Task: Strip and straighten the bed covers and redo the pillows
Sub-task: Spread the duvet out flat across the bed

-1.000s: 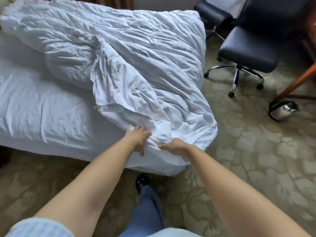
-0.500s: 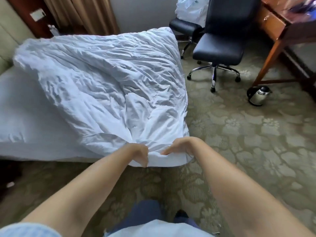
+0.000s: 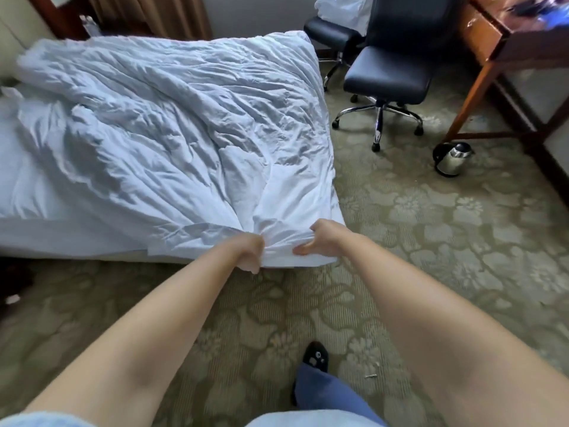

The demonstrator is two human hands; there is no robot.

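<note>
A crumpled white duvet (image 3: 184,118) is spread across the right half of the bed, reaching the far edge. The white mattress sheet (image 3: 34,192) lies bare on the left. My left hand (image 3: 248,252) grips the duvet's near corner at the foot of the bed, fingers curled into the cloth. My right hand (image 3: 320,237) holds the same bunched corner a little to the right. Both arms are stretched out forward. No pillows are in view.
A black office chair (image 3: 391,75) on castors stands right of the bed, a second dark seat (image 3: 326,32) behind it. A wooden desk (image 3: 498,47) fills the upper right, a steel kettle (image 3: 452,158) on the patterned carpet below. My foot (image 3: 315,355) is near the bottom centre.
The folded-over duvet flap has been pulled flat and the duvet now lies spread wider. I have stepped back from the bed; both hands keep their hold on the corner.
</note>
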